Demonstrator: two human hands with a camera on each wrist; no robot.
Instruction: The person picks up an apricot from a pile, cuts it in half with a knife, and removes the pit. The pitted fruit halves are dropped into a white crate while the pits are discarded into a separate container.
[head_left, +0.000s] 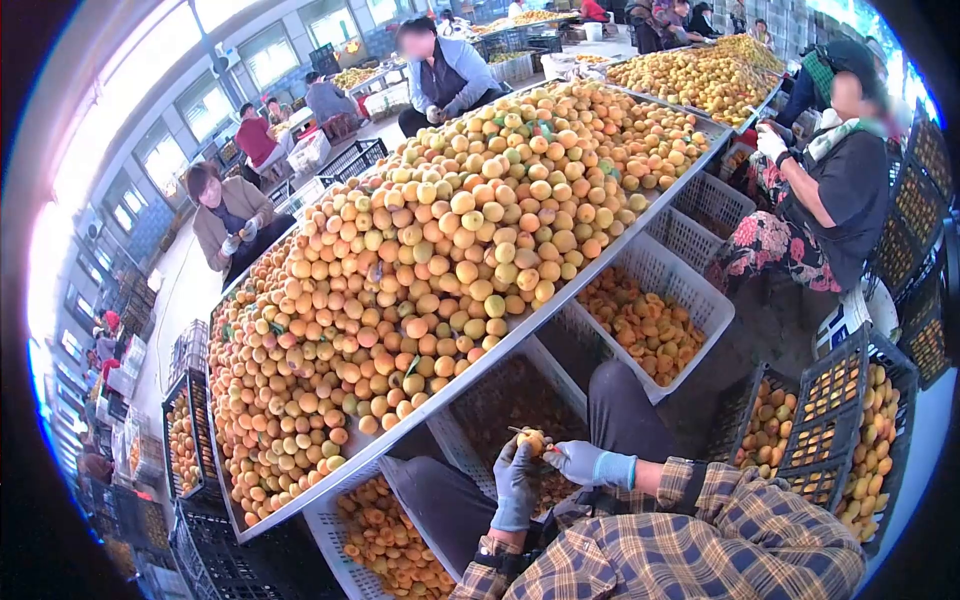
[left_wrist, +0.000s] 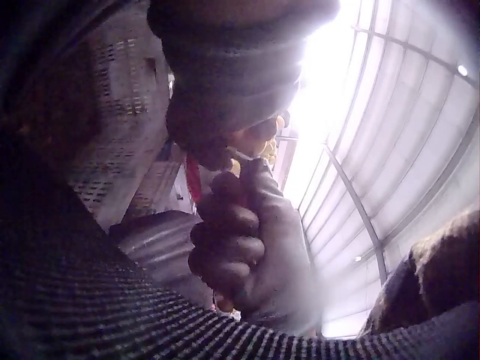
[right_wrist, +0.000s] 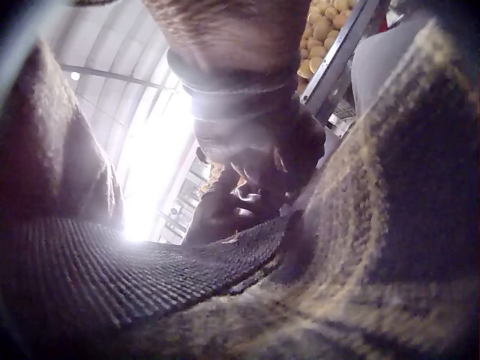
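Observation:
Both hands wear grey gloves and meet above the lap. In the head view my left hand (head_left: 515, 487) pinches an apricot (head_left: 533, 440) at its fingertips. My right hand (head_left: 592, 465) is against the fruit's right side, and a thin tool (head_left: 514, 430) sticks out at its left. The left wrist view has my right hand (left_wrist: 244, 244) with fingers curled round something thin, its thumb by the fruit, and my left hand (left_wrist: 225, 105) above. Most of the tool is hidden. In the right wrist view, my left hand (right_wrist: 217, 214) lies beyond my right hand (right_wrist: 251, 142), both dim.
A metal-edged table (head_left: 600, 270) heaped with apricots (head_left: 420, 260) stands in front. Crates of fruit halves (head_left: 645, 325) sit under its edge, with another crate (head_left: 395, 540) left of my legs. Dark crates (head_left: 825, 430) stand at the right. Several people sit around the tables.

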